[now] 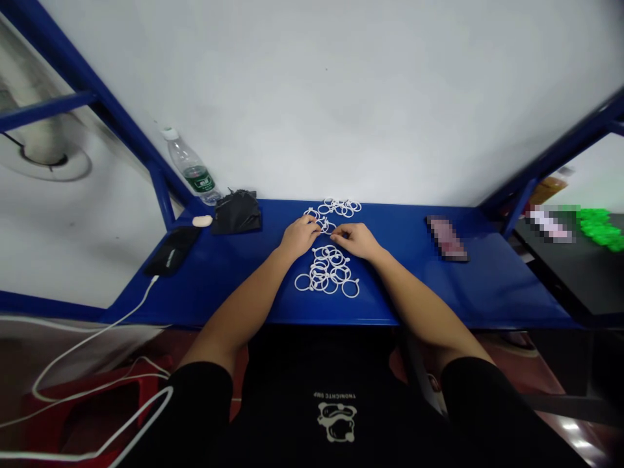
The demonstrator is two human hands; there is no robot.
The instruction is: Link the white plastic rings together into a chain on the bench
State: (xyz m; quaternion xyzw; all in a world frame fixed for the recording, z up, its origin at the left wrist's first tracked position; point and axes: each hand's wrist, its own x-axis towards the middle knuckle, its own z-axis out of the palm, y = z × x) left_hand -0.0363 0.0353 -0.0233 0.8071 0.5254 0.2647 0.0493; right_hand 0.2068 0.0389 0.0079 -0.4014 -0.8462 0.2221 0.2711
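Thin white rings with small knobs, which look like curtain rings, lie on the blue tabletop (234, 286). A loose pile of rings (327, 272) is nearest my body, and a second cluster of rings (341, 207) lies near the wall. Between the two, my left hand (298, 237) and my right hand (358, 240) face each other with fingertips pinched on one white ring (329, 227). Its knob is at the left fingers. Another ring or two (311, 212) show just beyond my left fingertips, partly hidden by them.
Left on the table are a water bottle (197, 175), a black plastic bag (237, 213), a small pale object (202, 221) and a black power bank (171, 252) with a white cable (121, 318). A phone (447, 238) lies right. Blue frame bars (163, 195) flank the table.
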